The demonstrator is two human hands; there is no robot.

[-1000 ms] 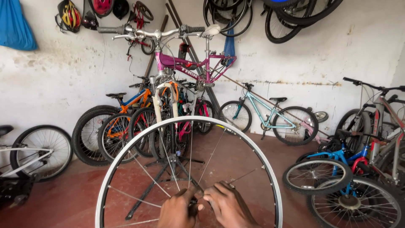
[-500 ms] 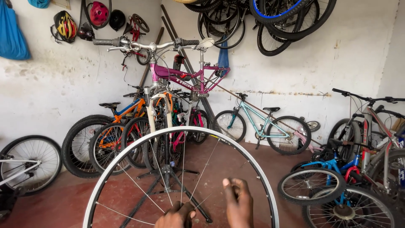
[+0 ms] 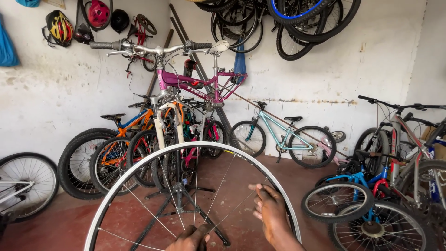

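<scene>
- A silver wheel rim point(image 3: 139, 172) stands upright in front of the person, arching across the lower middle of the view; thin spokes point(image 3: 195, 186) run down from it toward the bottom edge, where the hub is cut off.
- To the rim's left, a loose spoked wheel point(image 3: 25, 179) leans by the wall, with bare red floor point(image 3: 60, 223) open between the two.
- The left hand point(image 3: 189, 239) sits at the bottom edge among the spoke ends, fingers curled; it seems to pinch something at the hub, though the frame crops it, so I cannot tell what it grips.
- The right hand point(image 3: 269, 209) is lifted, fingers loose and spread, empty, just beside the rim's right inner edge; a second ago it lay low at the hub next to the left hand.
- Behind the rim a black repair stand point(image 3: 179, 193) carries a magenta bicycle point(image 3: 200, 86), with orange bikes point(image 3: 125, 125) packed against the wall.
- Further right a teal bicycle point(image 3: 278, 132) leans on the whitewashed wall point(image 3: 381, 60); a blue bike point(image 3: 367, 195) crowds the right edge, leaving little room there.
- Tyres point(image 3: 288, 23) and helmets point(image 3: 58, 25) hang overhead.
</scene>
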